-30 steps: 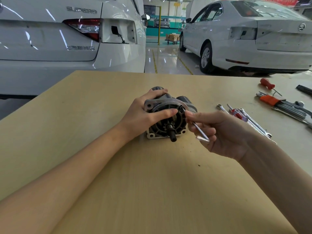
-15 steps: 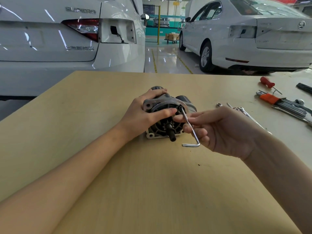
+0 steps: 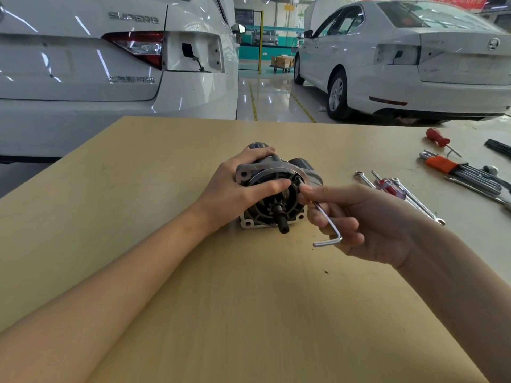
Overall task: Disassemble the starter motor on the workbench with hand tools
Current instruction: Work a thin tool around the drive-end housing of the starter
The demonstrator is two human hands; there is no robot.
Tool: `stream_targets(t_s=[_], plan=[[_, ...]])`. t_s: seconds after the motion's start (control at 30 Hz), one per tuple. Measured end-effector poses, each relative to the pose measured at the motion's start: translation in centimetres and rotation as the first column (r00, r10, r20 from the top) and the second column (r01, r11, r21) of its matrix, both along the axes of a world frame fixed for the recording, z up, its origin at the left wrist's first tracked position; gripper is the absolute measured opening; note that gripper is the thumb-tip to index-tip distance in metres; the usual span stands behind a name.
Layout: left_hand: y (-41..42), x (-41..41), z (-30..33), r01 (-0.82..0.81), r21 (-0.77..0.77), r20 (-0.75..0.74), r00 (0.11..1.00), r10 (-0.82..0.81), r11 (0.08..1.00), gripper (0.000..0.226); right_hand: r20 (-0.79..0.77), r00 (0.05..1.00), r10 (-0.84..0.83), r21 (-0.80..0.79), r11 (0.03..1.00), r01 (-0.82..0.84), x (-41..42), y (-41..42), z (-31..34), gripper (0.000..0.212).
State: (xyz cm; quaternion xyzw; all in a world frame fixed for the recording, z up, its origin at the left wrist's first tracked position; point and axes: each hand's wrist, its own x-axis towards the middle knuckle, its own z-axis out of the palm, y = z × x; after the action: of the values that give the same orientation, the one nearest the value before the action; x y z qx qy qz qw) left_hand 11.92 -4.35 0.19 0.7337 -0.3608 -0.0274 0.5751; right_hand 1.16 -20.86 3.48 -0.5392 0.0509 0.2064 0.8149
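I have the starter motor [image 3: 272, 194] lying mid-surface, nose toward me, my left hand [image 3: 235, 189] wrapped over its housing. My right hand [image 3: 356, 217] pinches the hex key [image 3: 327, 221] between curled fingers, tip seated at the upper-right bolt. I'd keep the key square in the socket, brace firmly, and turn smoothly to avoid rounding.

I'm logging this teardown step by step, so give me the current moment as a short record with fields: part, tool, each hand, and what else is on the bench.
part: starter motor lying on the bench, shaft end toward the camera
tool: hex key, long end set at a screw on the front housing rim
left hand: holds the motor, thumb across its face
right hand: pinches the hex key
spare tools: wrenches, red screwdriver, hex key set, at the right
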Motion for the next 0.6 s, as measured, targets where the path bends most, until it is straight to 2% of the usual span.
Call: stream_targets(t_s=[0.13,0.27,0.33,0.5,0.6], plan=[[0.1,0.0,-0.1,0.008,0.002,0.003,1.0,-0.008,1.0,0.069,-0.011,0.999,0.041,0.116,0.992,-0.04,0.1,-0.7,0.2,0.014],[0.1,0.1,-0.1,0.013,-0.002,0.011,1.0,-0.013,1.0,0.064,-0.003,0.996,0.084,0.148,0.986,-0.083,0.1,-1.3,0.3,0.021],[0.2,0.2,-0.1,0.028,-0.005,0.005,1.0,-0.028,1.0,0.059,-0.008,0.997,0.072,0.12,0.99,-0.071,0.1,-1.3,0.3,0.024],[0.3,0.4,0.0,0.046,-0.096,0.027,0.999,-0.043,0.994,0.049,0.017,1.0,-0.006,-0.008,1.0,0.006,0.1,-0.9,0.1,0.008],[0.4,0.4,0.6,0.042,-0.097,0.032,0.999,-0.039,0.994,0.038,0.031,1.0,-0.004,-0.074,0.997,0.006,0.1,-0.4,0.0,0.011]])
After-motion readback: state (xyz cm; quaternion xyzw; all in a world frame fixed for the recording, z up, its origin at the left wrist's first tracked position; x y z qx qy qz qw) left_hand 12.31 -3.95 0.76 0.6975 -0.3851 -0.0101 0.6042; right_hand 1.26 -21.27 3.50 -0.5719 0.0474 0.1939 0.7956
